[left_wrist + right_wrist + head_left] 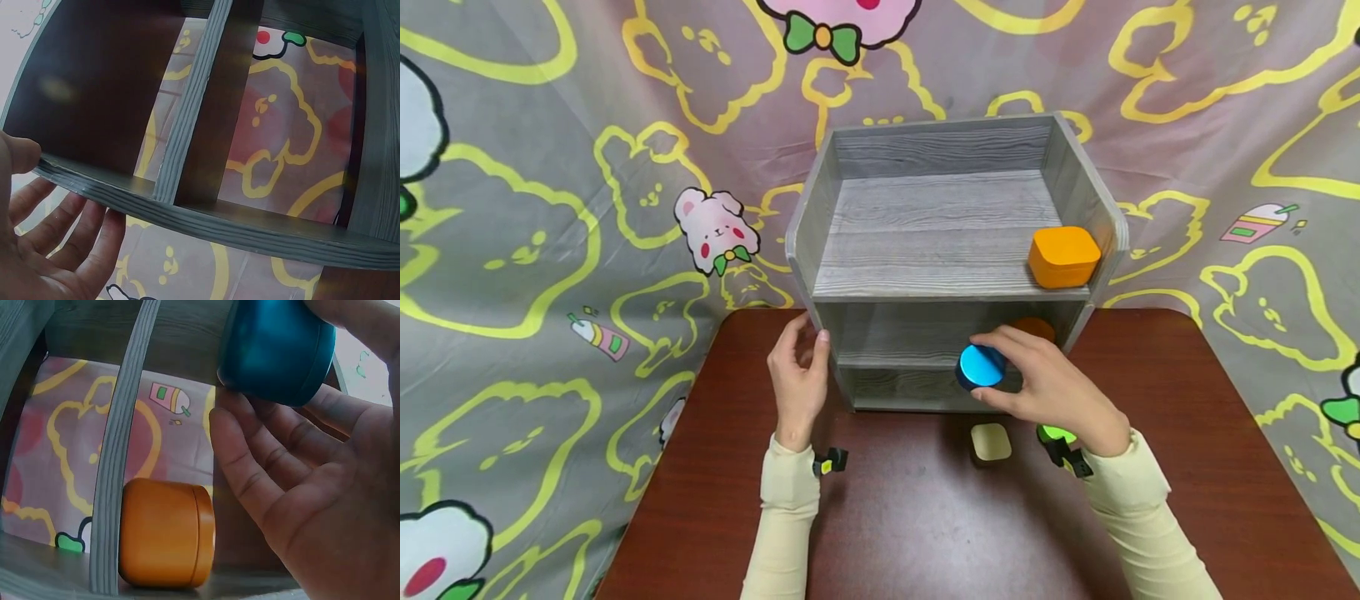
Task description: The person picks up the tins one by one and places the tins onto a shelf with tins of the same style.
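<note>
My right hand pinches a shiny blue round tin between thumb and fingers, in front of the grey wooden shelf. In the right wrist view, the blue tin is above an orange round tin, which rests on the middle level against the side wall. Much of that orange tin is hidden behind my right hand in the head view. My left hand holds the front edge of the shelf's left side panel, thumb on the inner side and fingers outside.
An orange squarish tin sits at the right front of the top level. On the brown table before the shelf stand a cream squarish tin and a green tin, partly covered by the right wrist. A patterned curtain hangs behind.
</note>
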The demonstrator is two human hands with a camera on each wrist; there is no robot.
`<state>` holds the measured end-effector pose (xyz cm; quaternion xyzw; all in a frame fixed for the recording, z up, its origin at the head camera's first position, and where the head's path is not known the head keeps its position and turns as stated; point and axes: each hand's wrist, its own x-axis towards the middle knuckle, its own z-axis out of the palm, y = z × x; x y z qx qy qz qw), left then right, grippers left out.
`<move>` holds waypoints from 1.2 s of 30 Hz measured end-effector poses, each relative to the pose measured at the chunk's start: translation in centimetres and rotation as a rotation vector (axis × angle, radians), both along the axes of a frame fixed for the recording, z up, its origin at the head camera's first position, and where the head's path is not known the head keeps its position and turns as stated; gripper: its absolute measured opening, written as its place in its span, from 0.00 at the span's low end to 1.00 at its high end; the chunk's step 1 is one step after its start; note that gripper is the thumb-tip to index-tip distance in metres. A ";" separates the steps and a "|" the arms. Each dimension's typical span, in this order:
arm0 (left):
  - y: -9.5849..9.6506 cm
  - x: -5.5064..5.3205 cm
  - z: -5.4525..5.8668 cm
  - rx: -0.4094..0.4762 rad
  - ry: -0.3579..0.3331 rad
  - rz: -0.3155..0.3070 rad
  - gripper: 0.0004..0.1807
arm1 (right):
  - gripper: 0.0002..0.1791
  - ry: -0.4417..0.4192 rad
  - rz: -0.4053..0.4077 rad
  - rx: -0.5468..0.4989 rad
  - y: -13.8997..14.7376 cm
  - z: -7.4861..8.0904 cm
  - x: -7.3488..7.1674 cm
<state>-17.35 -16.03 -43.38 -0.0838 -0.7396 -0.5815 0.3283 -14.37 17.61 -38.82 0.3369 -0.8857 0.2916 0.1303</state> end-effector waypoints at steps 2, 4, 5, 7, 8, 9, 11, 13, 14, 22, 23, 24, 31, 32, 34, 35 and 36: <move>0.0 0.0 0.0 -0.003 0.000 0.000 0.16 | 0.34 -0.002 0.001 -0.008 -0.2 0.0 -0.2; 0.0 0.0 0.0 -0.002 -0.006 0.000 0.15 | 0.34 -0.007 0.000 -0.011 -0.5 0.0 -0.4; 0.0 0.0 0.0 -0.002 -0.010 0.001 0.16 | 0.34 -0.012 0.000 -0.012 -0.6 0.0 -0.5; 0.0 0.0 0.1 0.005 -0.016 0.001 0.15 | 0.34 -0.023 -0.001 -0.011 -0.9 0.1 -0.7; 0.0 0.0 0.0 0.007 -0.019 0.002 0.16 | 0.34 -0.026 -0.003 -0.008 -1.0 0.1 -0.8; 0.0 0.0 0.1 0.009 -0.020 -0.001 0.16 | 0.34 -0.028 -0.008 -0.003 -1.2 0.1 -0.9; 0.1 0.0 0.1 0.010 -0.019 -0.003 0.16 | 0.34 -0.031 -0.016 0.008 -1.4 0.1 -1.0; 0.1 -0.1 0.1 0.012 -0.014 -0.003 0.16 | 0.34 -0.033 -0.025 0.022 -1.6 0.2 -1.2; 0.1 -0.1 0.1 0.015 -0.011 -0.003 0.15 | 0.34 -0.034 -0.028 0.029 -1.7 0.3 -1.3; 0.0 0.0 -0.1 0.024 -0.011 0.001 0.15 | 0.32 -0.048 -0.068 0.091 -2.5 0.5 -2.0; 0.0 0.0 -0.1 0.025 -0.011 0.000 0.15 | 0.32 -0.050 -0.070 0.096 -2.6 0.4 -2.0; 0.0 0.0 -0.1 0.023 -0.010 0.001 0.15 | 0.32 -0.051 -0.073 0.100 -2.7 0.5 -2.1; 0.0 0.0 -0.1 0.021 0.001 0.001 0.15 | 0.34 -0.088 -0.096 0.093 -3.6 0.6 -2.8; 0.1 0.0 -0.1 0.024 0.001 0.002 0.16 | 0.34 -0.098 -0.104 0.092 -3.7 0.6 -2.9; 0.2 0.0 -0.1 0.026 -0.002 0.010 0.16 | 0.34 -0.113 -0.116 0.092 -3.9 0.6 -3.0; 0.2 0.0 -0.1 0.028 -0.003 0.014 0.16 | 0.34 -0.118 -0.120 0.093 -3.9 0.7 -3.1; 0.3 0.0 -0.1 0.027 -0.005 0.020 0.16 | 0.35 -0.119 -0.121 0.095 -4.0 0.7 -3.2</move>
